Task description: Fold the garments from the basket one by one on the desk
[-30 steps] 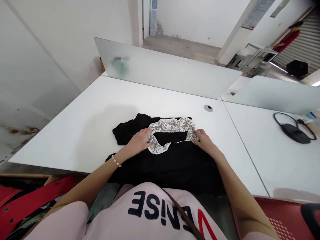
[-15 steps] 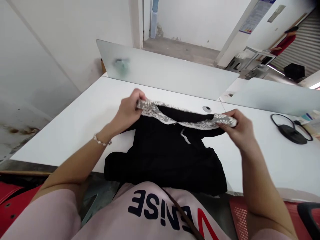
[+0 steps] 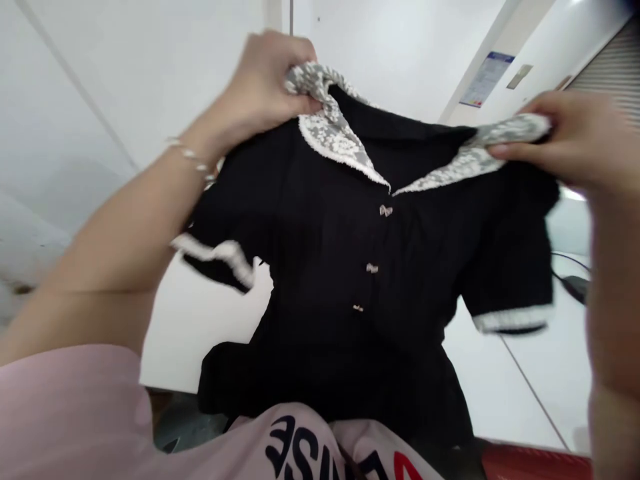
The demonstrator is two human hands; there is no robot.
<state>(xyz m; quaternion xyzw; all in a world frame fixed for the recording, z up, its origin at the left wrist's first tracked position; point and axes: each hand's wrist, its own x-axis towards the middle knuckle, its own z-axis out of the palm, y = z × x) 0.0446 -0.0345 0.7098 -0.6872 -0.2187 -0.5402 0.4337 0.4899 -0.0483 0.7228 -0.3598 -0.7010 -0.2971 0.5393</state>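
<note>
A black short-sleeved dress (image 3: 340, 267) hangs spread between my two hands, its front facing me. White lace covers its collar (image 3: 345, 143), and white trim edges both sleeves. Several small bow-shaped ornaments (image 3: 372, 269) run down the front. My left hand (image 3: 273, 83) is closed around the collar at one shoulder. At the other shoulder my right hand (image 3: 575, 137), slightly blurred, pinches the collar's other end. The lower part of the garment falls toward my lap, and its hem is out of sight.
Behind the garment lies a white table (image 3: 200, 327). A dark round object with a cable (image 3: 575, 287) rests on it at the right, partly covered by my arm. White walls stand ahead and at the left, with a printed notice (image 3: 487, 79) at the back right. Something red (image 3: 535, 463) is low at the right.
Both hands have risen and moved apart, lifting the collar off the table. The front, ornaments and sleeves now show spread out, where before the garment lay bunched low.
</note>
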